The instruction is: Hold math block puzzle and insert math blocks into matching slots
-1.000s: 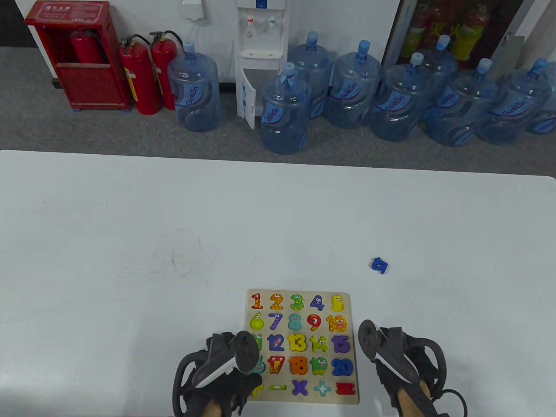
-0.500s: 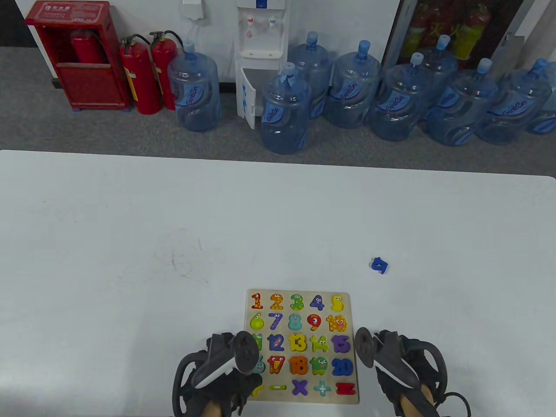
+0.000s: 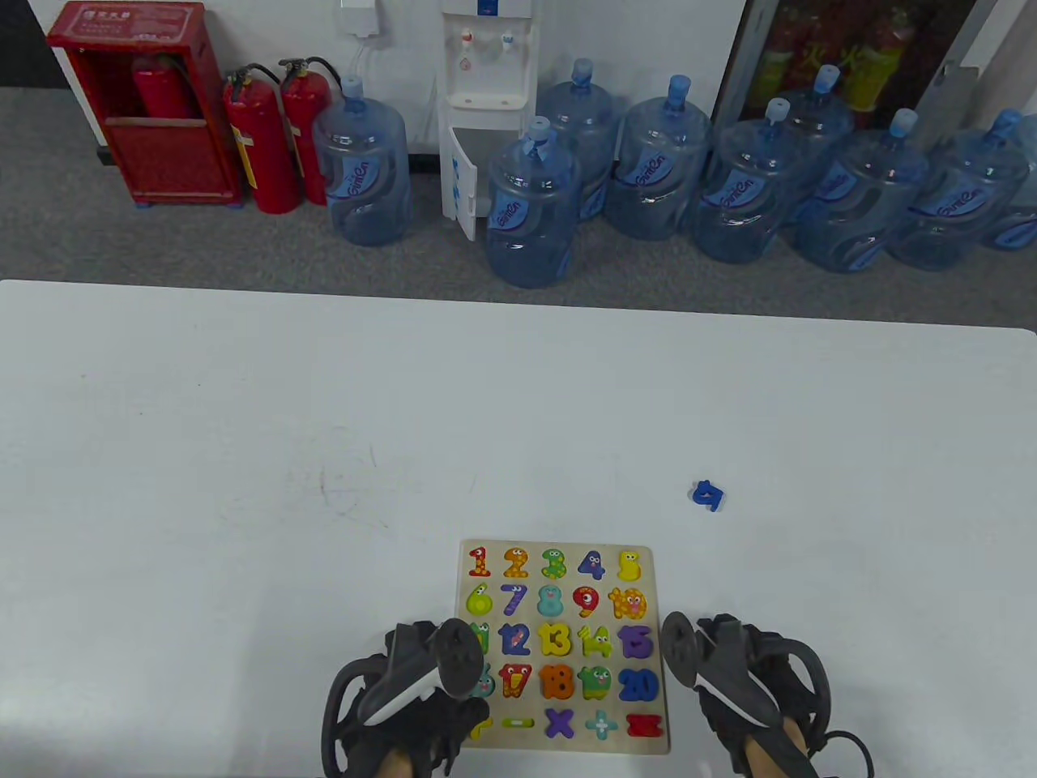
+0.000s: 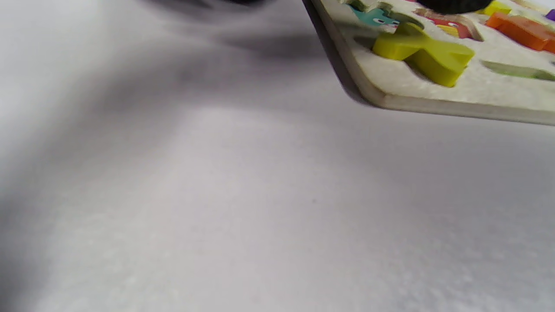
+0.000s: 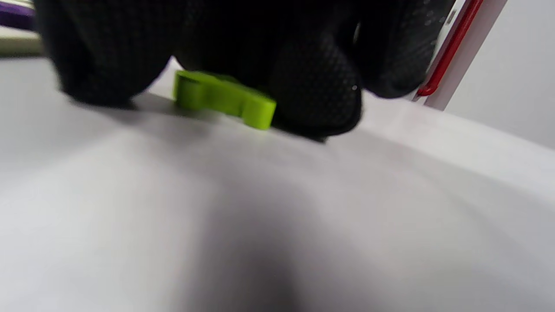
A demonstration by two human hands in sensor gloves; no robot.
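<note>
The wooden puzzle board [image 3: 658, 583] lies at the table's near edge, with coloured number and sign blocks in most slots. My left hand [image 3: 454, 681] rests on the board's left side; a fingertip [image 4: 451, 3] presses on it near a yellow block [image 4: 422, 52] that sits tilted in its slot. My right hand [image 3: 713, 673] is just right of the board, down on the table. Its fingers [image 5: 316, 86] pinch a lime green block [image 5: 223, 99] at the table surface. A blue block [image 3: 707, 495] lies loose beyond the board, to its right.
The white table [image 3: 324, 421] stretches away past the board. Beyond its far edge stand water bottles [image 3: 531, 203], a dispenser and red fire extinguishers on the floor.
My right hand has shifted slightly left, closer to the board's right edge. The left hand, the board and the blue block have not moved.
</note>
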